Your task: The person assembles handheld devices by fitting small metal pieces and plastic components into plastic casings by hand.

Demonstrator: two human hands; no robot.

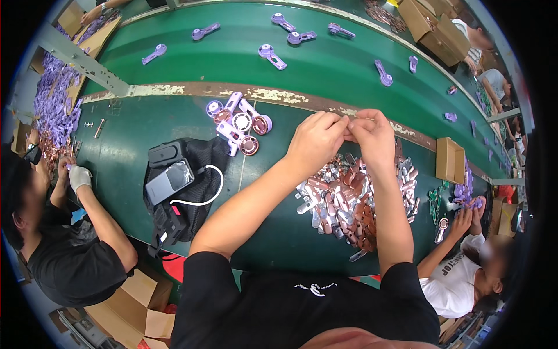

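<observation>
A small part [349,123], too tiny to identify, is pinched between the closed fingers of the left hand [317,139] and right hand [372,136], above a pile of pink and silver pieces [343,200] on the green counter [128,134]. Purple handheld fans [239,122] lie nearby.

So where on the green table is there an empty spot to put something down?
Bare green table lies left of the purple fan parts, above the black bag, and between the bag and the metal pieces. It is crowded under both hands, left hand and right hand.
</observation>
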